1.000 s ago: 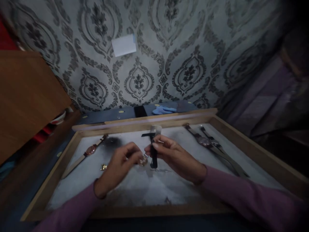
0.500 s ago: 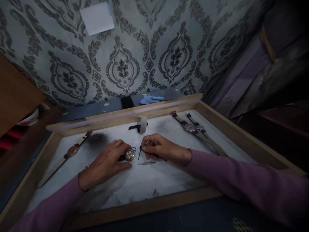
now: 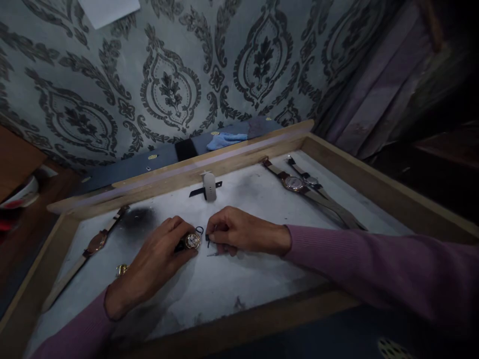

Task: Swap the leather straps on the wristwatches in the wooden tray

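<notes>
Gold-rimmed watch [image 3: 193, 241], well inside the edges of the tray [image 3: 339, 172]: my left hand [image 3: 155, 259] pinches it, my right hand [image 3: 243, 231] a black piece [image 3: 208, 239]; the 2 sit apart, I judge work unfinished.

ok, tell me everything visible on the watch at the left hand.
The watch has a round, gold-toned, metallic-looking case and a pale dial with dark details too small to read. It sits dial up inside the wooden tray, gripped by the left hand. A dark part, mostly hidden, shows on its hand side; a thin black loop lies beside it, attachment unclear.
</notes>
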Motion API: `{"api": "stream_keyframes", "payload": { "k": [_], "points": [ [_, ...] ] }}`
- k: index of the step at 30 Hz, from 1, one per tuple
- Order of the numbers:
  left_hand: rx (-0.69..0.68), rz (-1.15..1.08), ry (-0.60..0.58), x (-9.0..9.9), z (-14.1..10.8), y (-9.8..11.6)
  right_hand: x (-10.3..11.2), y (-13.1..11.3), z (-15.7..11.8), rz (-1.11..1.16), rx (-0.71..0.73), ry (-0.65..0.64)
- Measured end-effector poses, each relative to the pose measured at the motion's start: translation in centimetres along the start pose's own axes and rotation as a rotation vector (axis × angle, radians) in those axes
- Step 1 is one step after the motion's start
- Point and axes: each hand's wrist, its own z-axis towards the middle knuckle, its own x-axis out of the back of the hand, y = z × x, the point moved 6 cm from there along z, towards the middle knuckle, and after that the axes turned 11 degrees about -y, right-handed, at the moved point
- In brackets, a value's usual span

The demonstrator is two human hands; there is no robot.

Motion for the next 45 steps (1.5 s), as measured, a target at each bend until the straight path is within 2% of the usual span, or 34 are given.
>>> {"api": "stream_keyframes", "payload": {
  "k": [8, 18, 25, 32, 37, 42, 45],
  "points": [
    [-0.005, -0.04, 0.012, 0.0, 0.2, -0.1, -0.3, -0.1, 0.5, -0.017, -0.008, -0.046],
    [-0.024, -0.031, 0.015, 0.0, 0.2, -0.1, -0.6, -0.2, 0.9, 0.067, -0.13, -0.101],
    [-0.023, -0.066, -0.012, 0.2, 0.1, -0.2, -0.8, 0.0, 1.4, -0.002, -0.098, -0.079],
    [0.014, -0.153, 0.013, 1.9, -0.9, -2.2, -0.9, -0.1, 1.4, -0.038, -0.104, -0.067],
    [0.03, -0.153, -0.062, 1.6, -1.3, -2.8, -0.9, -0.4, 1.2, -0.072, -0.123, -0.069],
    [-0.009, -0.123, -0.064, 1.2, -1.3, -2.5, -0.7, -0.8, 1.3, -0.186, -0.03, -0.068],
    [0.014, -0.105, -0.057, 1.1, -1.3, -2.6, -0.5, -1.5, 1.2, -0.387, 0.082, -0.001]
  ]
}}
